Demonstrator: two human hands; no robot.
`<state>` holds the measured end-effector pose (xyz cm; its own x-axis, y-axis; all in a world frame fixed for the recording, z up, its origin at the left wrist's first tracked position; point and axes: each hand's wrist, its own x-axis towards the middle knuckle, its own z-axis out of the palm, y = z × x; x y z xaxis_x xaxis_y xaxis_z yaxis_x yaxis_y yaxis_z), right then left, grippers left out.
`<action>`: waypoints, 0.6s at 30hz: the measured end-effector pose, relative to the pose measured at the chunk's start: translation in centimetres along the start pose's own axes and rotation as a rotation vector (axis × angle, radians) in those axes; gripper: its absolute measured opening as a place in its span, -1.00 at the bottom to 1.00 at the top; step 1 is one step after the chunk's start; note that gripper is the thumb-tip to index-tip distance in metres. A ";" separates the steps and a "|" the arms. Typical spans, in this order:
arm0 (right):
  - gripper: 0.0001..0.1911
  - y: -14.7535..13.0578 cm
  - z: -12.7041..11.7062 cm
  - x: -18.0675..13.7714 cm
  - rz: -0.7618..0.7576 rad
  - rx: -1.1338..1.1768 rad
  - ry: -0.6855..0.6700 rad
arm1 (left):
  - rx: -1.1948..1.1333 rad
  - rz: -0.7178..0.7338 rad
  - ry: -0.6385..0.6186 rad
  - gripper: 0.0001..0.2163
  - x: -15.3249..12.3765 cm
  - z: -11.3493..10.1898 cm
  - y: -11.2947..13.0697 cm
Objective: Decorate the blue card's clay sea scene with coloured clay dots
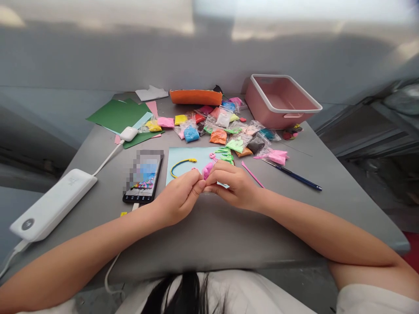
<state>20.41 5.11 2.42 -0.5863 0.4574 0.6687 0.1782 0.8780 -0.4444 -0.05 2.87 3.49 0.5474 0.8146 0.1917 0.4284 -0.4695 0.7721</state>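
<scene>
I count 2 hands (180, 196), 1 phone (149, 179), 1 power bank (55, 205), 1 pink bin (270, 111), 1 pale-blue sheet (194, 153); packets (218, 136) overlap, uncountable.

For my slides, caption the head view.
Left hand and right hand meet at a blue sheet, near a phone and colorful bags.

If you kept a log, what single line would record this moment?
left hand and right hand: fingertips together, anything between them hidden | light-blue sheet: partly behind hands, bearing colorful shapes | phone: lit, left of sheet
</scene>
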 end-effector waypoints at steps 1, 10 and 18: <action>-0.90 0.0 -0.1 0.0 0.008 0.010 -0.001 | 0.004 0.009 0.002 -0.79 0.0 0.0 0.0; -0.94 -0.1 -0.2 0.0 0.086 0.063 0.043 | 0.015 0.030 0.074 -0.85 -0.2 -0.1 0.4; -0.85 -0.6 -0.3 0.2 0.153 0.035 0.082 | 0.035 0.038 0.085 -0.88 -0.3 0.1 0.5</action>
<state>20.40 4.70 2.96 -0.4873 0.5967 0.6376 0.2316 0.7923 -0.5644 0.07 2.37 3.71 0.5018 0.8210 0.2721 0.4342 -0.5112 0.7417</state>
